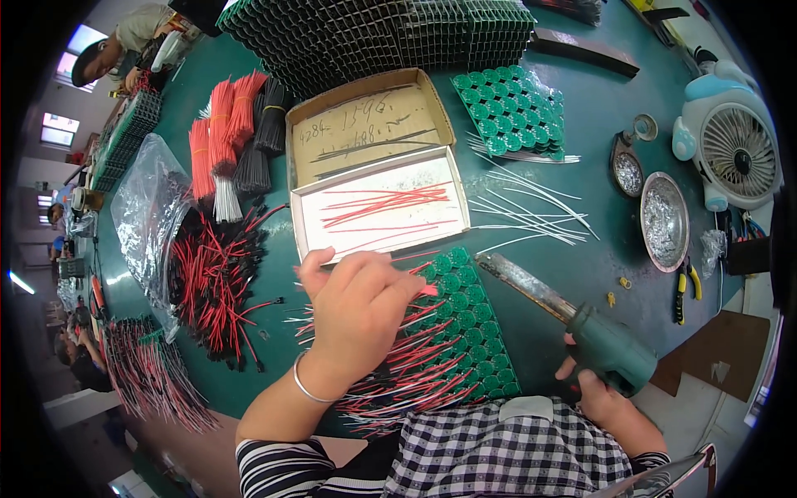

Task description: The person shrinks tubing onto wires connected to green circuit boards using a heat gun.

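Observation:
My left hand [361, 303] reaches over a panel of round green circuit boards [473, 319]. Its fingers are bent and pressed together, with a red wire [429, 290] sticking out at the fingertips. Many red, white and dark wires [407, 373] fan out leftward from the boards. My right hand [606, 402] is wrapped round the grip of a green heat gun [614, 353]. The gun's long, scorched metal barrel [527, 282] points up and left, its tip beside the far right corner of the panel. Part of the right hand is hidden behind the gun.
Beyond the panel lies an open cardboard box [374, 170] with red wires. Loose white wires [531, 212], another green board panel [510, 108], metal dishes [664, 220], cutters [686, 290] and a fan [735, 145] are to the right. Wire bundles [220, 133] lie left.

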Tool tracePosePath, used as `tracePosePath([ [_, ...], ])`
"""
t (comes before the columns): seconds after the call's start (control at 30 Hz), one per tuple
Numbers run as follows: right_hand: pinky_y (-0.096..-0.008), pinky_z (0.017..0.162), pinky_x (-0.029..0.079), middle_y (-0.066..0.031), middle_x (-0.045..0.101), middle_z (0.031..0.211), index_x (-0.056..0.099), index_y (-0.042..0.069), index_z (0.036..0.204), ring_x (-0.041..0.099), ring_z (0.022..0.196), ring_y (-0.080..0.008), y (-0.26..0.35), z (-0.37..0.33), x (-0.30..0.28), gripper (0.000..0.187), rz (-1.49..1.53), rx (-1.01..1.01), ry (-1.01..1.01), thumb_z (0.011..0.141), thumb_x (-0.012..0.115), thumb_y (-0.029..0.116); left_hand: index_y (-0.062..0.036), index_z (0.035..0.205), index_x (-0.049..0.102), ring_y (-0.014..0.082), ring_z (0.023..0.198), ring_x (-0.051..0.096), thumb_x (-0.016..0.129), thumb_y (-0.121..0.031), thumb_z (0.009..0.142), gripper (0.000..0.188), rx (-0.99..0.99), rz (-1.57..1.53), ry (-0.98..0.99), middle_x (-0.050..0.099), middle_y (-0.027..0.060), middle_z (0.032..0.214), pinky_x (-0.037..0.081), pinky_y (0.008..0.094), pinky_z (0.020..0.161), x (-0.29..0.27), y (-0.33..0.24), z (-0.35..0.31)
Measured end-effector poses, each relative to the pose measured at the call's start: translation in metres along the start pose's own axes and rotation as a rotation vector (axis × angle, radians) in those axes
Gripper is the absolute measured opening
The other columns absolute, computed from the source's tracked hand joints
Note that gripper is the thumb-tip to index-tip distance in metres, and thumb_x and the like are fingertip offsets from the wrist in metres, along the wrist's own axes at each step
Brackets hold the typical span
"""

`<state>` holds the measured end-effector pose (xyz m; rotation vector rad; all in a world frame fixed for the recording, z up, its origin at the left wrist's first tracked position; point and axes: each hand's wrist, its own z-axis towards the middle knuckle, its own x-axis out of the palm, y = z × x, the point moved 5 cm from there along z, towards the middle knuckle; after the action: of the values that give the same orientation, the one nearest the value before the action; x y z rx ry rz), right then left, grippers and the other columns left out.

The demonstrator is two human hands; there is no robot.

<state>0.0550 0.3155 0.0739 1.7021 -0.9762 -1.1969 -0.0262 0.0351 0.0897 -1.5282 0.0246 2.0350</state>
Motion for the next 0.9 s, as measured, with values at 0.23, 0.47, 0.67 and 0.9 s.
tracePosePath([
  [0.23, -0.0309, 0.063, 0.052, -0.0072, 0.067, 0.076, 0.062, -0.001, 0.106, 0.065, 0.062, -0.0168, 0.007, 0.006, 0.005, 0.026, -0.152, -0.179, 0.139, 0.081, 0.059, 0.006, -0.0216, 0.082, 0.069, 0.0102, 0.078, 0.056, 0.069, -0.016, 0.073, 0.010, 0.080, 0.114, -0.016, 0.053, -0.0089, 0.072, 0.024, 0.0420, 0.094, 0.005, -0.008, -0.007],
  [0.47, -0.0276, 0.061, 0.056, -0.0156, 0.065, 0.099, 0.062, -0.003, 0.105, 0.067, 0.069, -0.0177, 0.005, 0.005, 0.014, 0.024, 0.016, -0.061, 0.152, 0.081, 0.059, 0.002, -0.0199, 0.081, 0.070, 0.0107, 0.076, 0.054, 0.073, -0.013, 0.070, 0.013, 0.099, 0.082, -0.022, 0.050, -0.0079, 0.068, 0.023, 0.0415, 0.094, 0.013, -0.009, -0.008],
  [0.67, -0.0311, 0.067, 0.051, -0.0096, 0.062, 0.094, 0.052, -0.003, 0.119, 0.064, 0.066, -0.0169, 0.005, 0.004, 0.018, 0.040, -0.064, -0.068, 0.160, 0.091, 0.056, 0.026, -0.0193, 0.081, 0.070, 0.0111, 0.076, 0.054, 0.072, -0.012, 0.071, 0.012, 0.080, 0.065, -0.005, 0.050, -0.0069, 0.069, 0.024, 0.0408, 0.094, 0.014, -0.010, -0.009],
  [0.9, -0.0416, 0.089, 0.044, -0.0134, 0.067, 0.102, 0.067, 0.003, 0.100, 0.062, 0.095, -0.0323, -0.001, 0.003, 0.016, 0.028, -0.032, 0.114, 0.129, 0.072, 0.068, 0.004, -0.0190, 0.080, 0.069, 0.0115, 0.077, 0.056, 0.072, -0.012, 0.071, 0.012, 0.078, 0.047, -0.012, 0.055, -0.0068, 0.072, 0.024, 0.0402, 0.095, 0.014, -0.009, -0.008],
])
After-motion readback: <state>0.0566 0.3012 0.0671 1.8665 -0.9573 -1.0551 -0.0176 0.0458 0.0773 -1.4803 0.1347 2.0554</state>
